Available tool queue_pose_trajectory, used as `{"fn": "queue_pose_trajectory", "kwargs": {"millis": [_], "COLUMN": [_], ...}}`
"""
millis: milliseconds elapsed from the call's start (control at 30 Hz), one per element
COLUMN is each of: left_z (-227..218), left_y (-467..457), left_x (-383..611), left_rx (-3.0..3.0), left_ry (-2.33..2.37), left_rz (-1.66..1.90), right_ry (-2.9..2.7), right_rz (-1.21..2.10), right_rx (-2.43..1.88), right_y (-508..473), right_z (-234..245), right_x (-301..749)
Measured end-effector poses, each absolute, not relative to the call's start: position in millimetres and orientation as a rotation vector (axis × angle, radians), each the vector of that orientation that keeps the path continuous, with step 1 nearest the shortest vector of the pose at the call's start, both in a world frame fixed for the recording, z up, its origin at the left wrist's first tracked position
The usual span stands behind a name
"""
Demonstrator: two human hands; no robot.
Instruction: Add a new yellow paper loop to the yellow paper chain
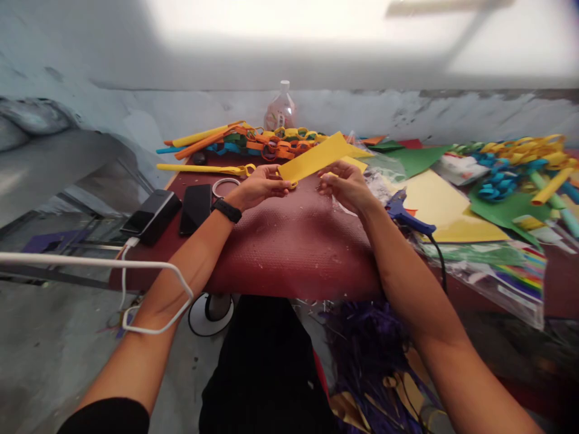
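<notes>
A yellow sheet of paper is held tilted above the dark red table. My left hand pinches its lower left corner with closed fingers. My right hand grips the sheet's lower edge from the right, fingers curled. A black band sits on my left wrist. A blue glue gun lies just right of my right wrist.
A paper chain of orange, yellow and blue links and rolled paper tubes lie at the back, with a plastic bottle behind. Two black phones lie left. Coloured sheets, paper curls and a bagged paper pack cover the right. A white cable crosses my left arm.
</notes>
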State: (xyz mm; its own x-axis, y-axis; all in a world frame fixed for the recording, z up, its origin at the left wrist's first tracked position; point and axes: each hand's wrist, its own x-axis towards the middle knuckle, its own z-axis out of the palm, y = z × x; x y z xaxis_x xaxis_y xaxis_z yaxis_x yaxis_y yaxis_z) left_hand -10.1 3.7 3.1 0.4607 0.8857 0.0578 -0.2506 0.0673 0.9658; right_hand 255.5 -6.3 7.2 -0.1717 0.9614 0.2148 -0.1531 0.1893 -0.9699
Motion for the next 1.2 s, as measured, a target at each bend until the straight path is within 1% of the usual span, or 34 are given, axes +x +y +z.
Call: {"fn": "queue_pose_trajectory", "kwargs": {"millis": [233, 567, 733, 967, 1200], "left_z": [-3, 0, 3, 1, -4], "left_y": [-3, -7, -11, -11, -8], "left_x": [0, -1, 1, 14, 15], "left_rx": [1.167, 1.238, 1.355, 1.606, 1.659], "left_ry": [0.552, 0.581, 0.574, 0.591, 0.614], "left_rz": [0.758, 0.644, 0.664, 0.968, 0.983], "right_ry": [-1.428, -1.521, -1.516, -1.472, -1.470], "right_rz": [1.441, 1.503, 1.464, 1.328, 1.227], "right_rx": [-0.853, -0.770, -0.791, -0.804, -0.784], "right_y": [-19, -22, -26, -22, -23], "right_z": [4, 6, 9, 5, 4], "right_x": [241, 241, 238, 233, 228]}}
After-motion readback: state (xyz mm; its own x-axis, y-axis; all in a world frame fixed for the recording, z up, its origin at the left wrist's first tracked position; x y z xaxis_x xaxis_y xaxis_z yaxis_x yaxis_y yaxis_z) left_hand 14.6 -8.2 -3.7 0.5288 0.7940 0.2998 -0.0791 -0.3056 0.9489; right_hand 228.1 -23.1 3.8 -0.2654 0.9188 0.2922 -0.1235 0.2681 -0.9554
